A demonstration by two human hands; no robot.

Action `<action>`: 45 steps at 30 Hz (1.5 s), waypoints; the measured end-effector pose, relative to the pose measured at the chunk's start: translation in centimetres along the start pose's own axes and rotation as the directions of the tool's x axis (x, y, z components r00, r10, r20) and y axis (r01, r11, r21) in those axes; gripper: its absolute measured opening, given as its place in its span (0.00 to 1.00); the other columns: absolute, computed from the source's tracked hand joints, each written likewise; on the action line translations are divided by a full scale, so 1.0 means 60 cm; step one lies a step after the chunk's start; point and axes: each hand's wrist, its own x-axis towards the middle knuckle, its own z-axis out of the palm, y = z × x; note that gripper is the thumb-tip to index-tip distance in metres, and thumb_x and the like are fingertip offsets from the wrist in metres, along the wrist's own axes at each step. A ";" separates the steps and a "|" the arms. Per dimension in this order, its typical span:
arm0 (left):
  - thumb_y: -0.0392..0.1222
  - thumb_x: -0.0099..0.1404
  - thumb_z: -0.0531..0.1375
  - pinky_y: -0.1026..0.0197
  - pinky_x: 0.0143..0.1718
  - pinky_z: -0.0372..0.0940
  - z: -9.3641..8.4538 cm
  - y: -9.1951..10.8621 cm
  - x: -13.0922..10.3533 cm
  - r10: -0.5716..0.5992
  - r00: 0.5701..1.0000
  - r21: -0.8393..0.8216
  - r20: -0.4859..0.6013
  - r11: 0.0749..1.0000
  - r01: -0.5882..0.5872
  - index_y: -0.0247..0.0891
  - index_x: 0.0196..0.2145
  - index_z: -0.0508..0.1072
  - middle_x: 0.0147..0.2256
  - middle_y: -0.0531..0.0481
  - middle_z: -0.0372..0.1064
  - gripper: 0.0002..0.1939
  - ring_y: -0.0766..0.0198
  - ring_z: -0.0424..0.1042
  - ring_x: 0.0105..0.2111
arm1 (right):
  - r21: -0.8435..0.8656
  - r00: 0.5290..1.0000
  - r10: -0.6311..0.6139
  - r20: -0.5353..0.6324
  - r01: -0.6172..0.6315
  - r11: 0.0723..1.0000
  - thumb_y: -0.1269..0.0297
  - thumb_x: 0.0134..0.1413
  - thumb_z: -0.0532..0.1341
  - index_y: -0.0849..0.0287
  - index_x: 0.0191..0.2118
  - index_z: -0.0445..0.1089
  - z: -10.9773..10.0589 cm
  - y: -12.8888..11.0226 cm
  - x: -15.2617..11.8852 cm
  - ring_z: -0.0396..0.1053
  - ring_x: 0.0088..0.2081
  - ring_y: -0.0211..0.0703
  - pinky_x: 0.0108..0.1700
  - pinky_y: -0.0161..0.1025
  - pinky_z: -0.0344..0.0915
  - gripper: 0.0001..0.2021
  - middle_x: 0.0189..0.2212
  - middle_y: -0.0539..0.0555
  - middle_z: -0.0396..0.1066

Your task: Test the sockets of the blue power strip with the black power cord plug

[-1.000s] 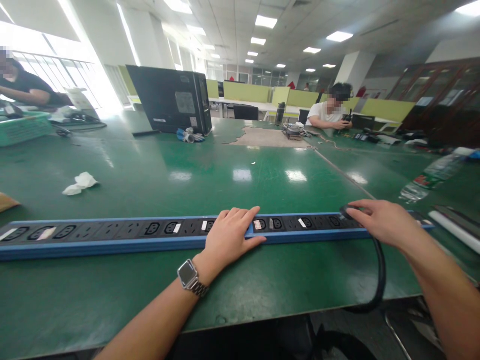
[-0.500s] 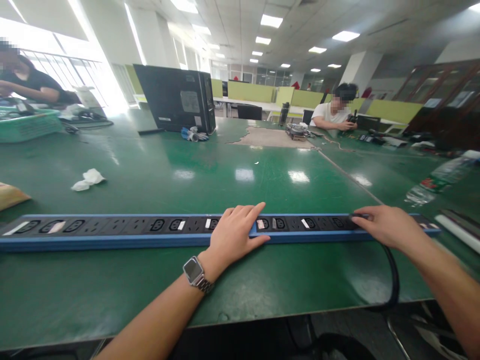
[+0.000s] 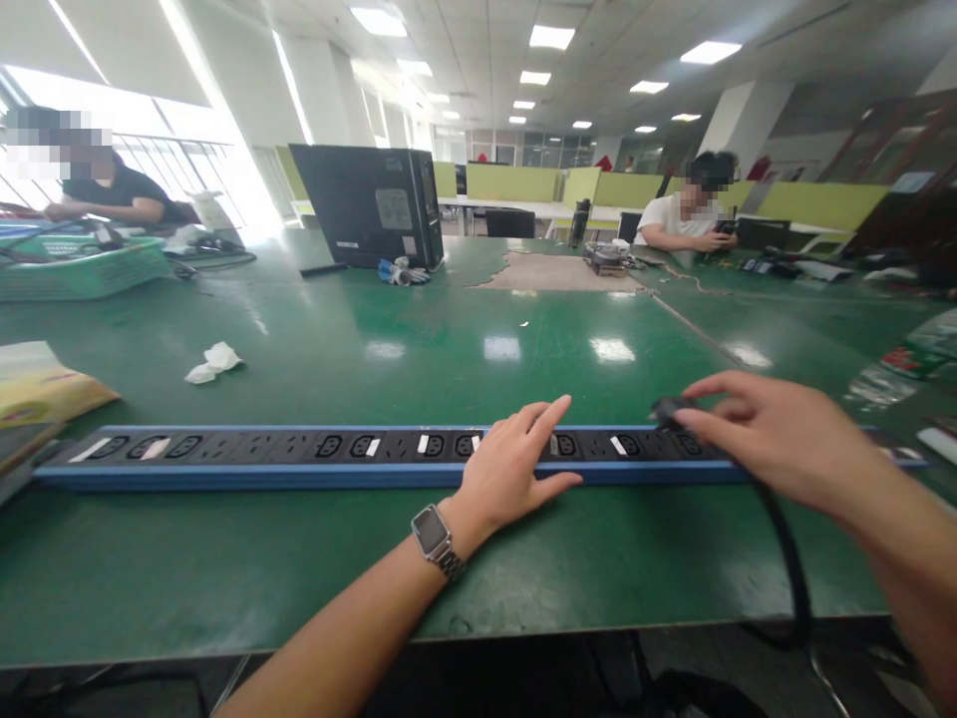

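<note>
A long power strip [image 3: 291,477] with a blue housing and a black socket face lies across the green table. My left hand [image 3: 508,464], with a watch at its wrist, rests across the strip's middle, fingers stretched out and thumb apart. Between the thumb and fingers of my right hand [image 3: 770,434] is a black power plug [image 3: 673,409], tilted and raised just above the sockets near the strip's right part. Its thick black cord [image 3: 793,558] hangs from under that hand and loops over the table's front edge. Several sockets carry small white stickers.
Crumpled tissue [image 3: 214,362] and a yellow packet [image 3: 52,389] lie on the left. A black computer case [image 3: 366,209] stands at the back beside gloves [image 3: 402,271]. A green basket [image 3: 90,269] is far left, a plastic bottle [image 3: 908,359] far right. Two people sit across the table.
My right hand has lifted the plug off the strip's face and turned it leftward. My left hand stays on the strip, while the whole view has shifted a little.
</note>
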 end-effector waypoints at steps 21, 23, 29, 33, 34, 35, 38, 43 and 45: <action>0.44 0.68 0.56 0.50 0.55 0.67 -0.175 -0.138 -0.182 -0.281 0.935 0.040 -0.214 0.954 0.296 0.41 0.53 0.71 0.50 0.46 0.74 0.17 0.55 0.73 0.49 | -0.220 0.802 -0.579 -0.148 0.544 0.810 0.37 0.55 0.55 0.61 0.54 0.70 0.238 -0.024 -0.011 0.68 0.54 0.54 0.59 0.56 0.57 0.33 0.52 0.60 0.73; 0.44 0.68 0.55 0.50 0.56 0.66 -0.170 -0.136 -0.172 -0.282 0.941 0.029 -0.187 0.956 0.292 0.41 0.53 0.72 0.50 0.46 0.74 0.17 0.55 0.73 0.50 | -0.249 0.780 -0.604 -0.167 0.559 0.791 0.36 0.55 0.54 0.61 0.53 0.71 0.237 -0.023 -0.010 0.69 0.53 0.53 0.58 0.56 0.57 0.34 0.51 0.60 0.73; 0.43 0.68 0.55 0.54 0.55 0.67 -0.178 -0.147 -0.162 -0.249 0.964 0.022 -0.096 0.967 0.252 0.42 0.51 0.73 0.50 0.48 0.75 0.16 0.57 0.74 0.50 | -0.291 0.748 -0.640 -0.175 0.582 0.760 0.36 0.55 0.53 0.63 0.53 0.71 0.235 -0.018 -0.006 0.70 0.51 0.53 0.59 0.54 0.55 0.35 0.50 0.60 0.74; 0.44 0.67 0.57 0.55 0.53 0.68 -0.186 -0.146 -0.167 -0.241 0.967 0.005 -0.088 0.970 0.242 0.42 0.50 0.73 0.48 0.48 0.76 0.15 0.58 0.75 0.48 | -0.298 0.744 -0.640 -0.194 0.577 0.761 0.35 0.55 0.53 0.62 0.52 0.72 0.237 -0.016 -0.006 0.70 0.51 0.52 0.59 0.53 0.55 0.35 0.50 0.60 0.74; 0.44 0.67 0.58 0.56 0.52 0.68 -0.186 -0.140 -0.166 -0.254 0.959 -0.009 -0.128 0.967 0.255 0.42 0.50 0.73 0.47 0.48 0.76 0.15 0.58 0.75 0.47 | -0.296 0.743 -0.639 -0.200 0.576 0.762 0.35 0.55 0.53 0.62 0.52 0.72 0.238 -0.016 -0.006 0.70 0.51 0.52 0.59 0.52 0.55 0.35 0.49 0.60 0.74; 0.44 0.67 0.58 0.56 0.51 0.69 -0.184 -0.132 -0.162 -0.271 0.945 -0.026 -0.185 0.962 0.271 0.42 0.51 0.73 0.47 0.48 0.76 0.15 0.59 0.75 0.46 | -0.294 0.741 -0.638 -0.209 0.575 0.764 0.35 0.55 0.54 0.62 0.52 0.72 0.238 -0.016 -0.006 0.70 0.51 0.52 0.59 0.52 0.56 0.34 0.49 0.60 0.74; 0.43 0.66 0.60 0.57 0.49 0.69 -0.166 -0.098 -0.135 -0.258 0.914 -0.067 -0.313 0.966 0.250 0.42 0.52 0.71 0.47 0.47 0.76 0.17 0.59 0.76 0.44 | -0.284 0.735 -0.633 -0.243 0.570 0.771 0.36 0.53 0.56 0.63 0.50 0.74 0.241 -0.017 -0.005 0.71 0.50 0.52 0.57 0.49 0.59 0.34 0.48 0.60 0.75; 0.37 0.66 0.59 0.53 0.50 0.68 -0.099 -0.062 -0.070 -0.154 0.979 -0.065 -0.132 0.987 0.146 0.41 0.51 0.72 0.46 0.46 0.76 0.15 0.57 0.74 0.47 | -0.255 0.729 -0.613 -0.307 0.557 0.790 0.35 0.50 0.59 0.62 0.47 0.75 0.239 -0.023 -0.005 0.72 0.47 0.52 0.53 0.46 0.64 0.33 0.45 0.59 0.77; 0.35 0.65 0.58 0.51 0.49 0.68 -0.076 -0.062 -0.055 -0.189 0.979 -0.056 -0.081 0.981 0.185 0.40 0.51 0.71 0.46 0.45 0.76 0.16 0.56 0.74 0.46 | -0.240 0.733 -0.606 -0.309 0.557 0.795 0.35 0.50 0.59 0.61 0.46 0.76 0.237 -0.027 -0.006 0.72 0.47 0.52 0.53 0.46 0.64 0.33 0.44 0.59 0.77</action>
